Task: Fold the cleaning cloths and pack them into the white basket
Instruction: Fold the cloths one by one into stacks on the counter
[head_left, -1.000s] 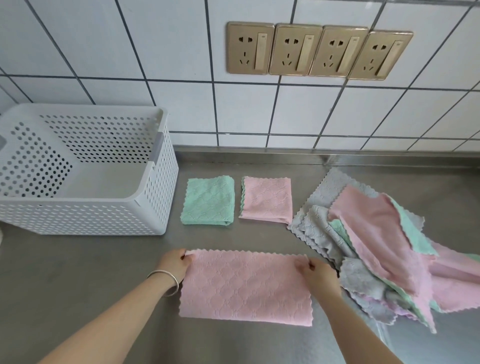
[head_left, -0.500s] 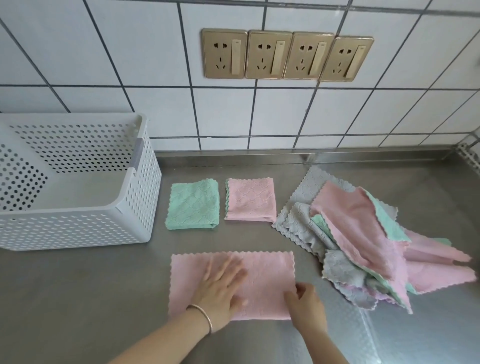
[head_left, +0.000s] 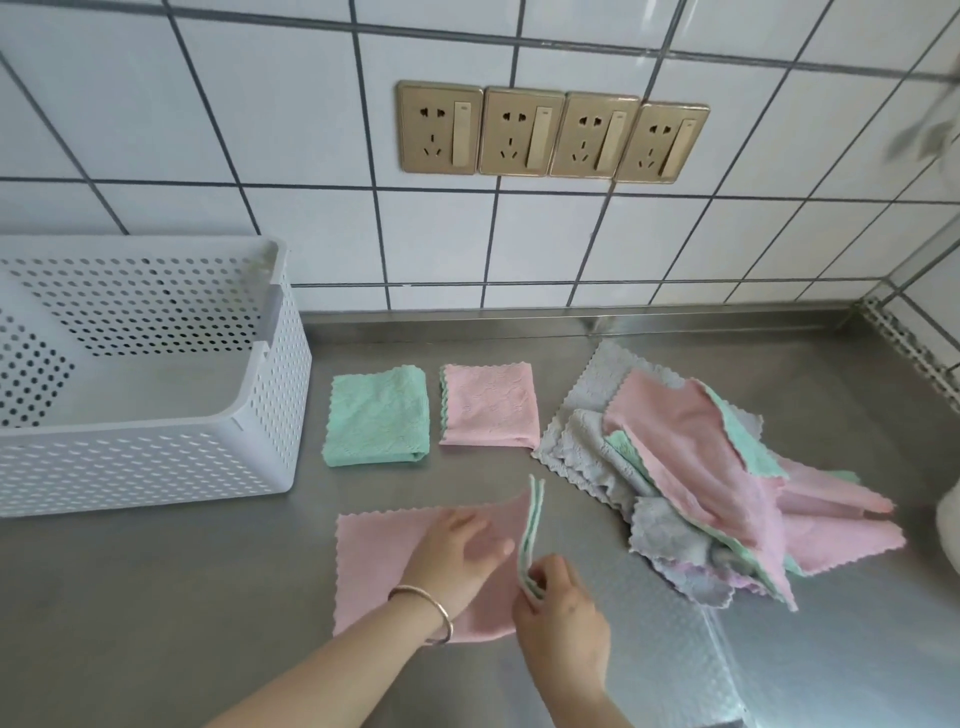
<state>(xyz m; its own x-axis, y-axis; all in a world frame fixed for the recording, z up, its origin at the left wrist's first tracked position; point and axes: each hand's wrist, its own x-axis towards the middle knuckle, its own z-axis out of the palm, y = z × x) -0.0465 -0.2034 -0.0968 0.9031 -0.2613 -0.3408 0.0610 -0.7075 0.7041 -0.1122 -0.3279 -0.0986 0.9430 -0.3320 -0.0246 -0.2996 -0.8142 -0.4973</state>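
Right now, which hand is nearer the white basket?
Left. The left hand presses the pink cloth, closer to the white basket; the right hand is farther right.

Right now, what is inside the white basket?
The white basket shows only its bare floor and perforated walls; no cloth is visible inside. Its near wall covers the front strip of the floor, and the left part is out of frame, so those stay unseen.

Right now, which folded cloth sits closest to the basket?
The green folded cloth, lying beside the white basket; the pink folded cloth lies farther right.
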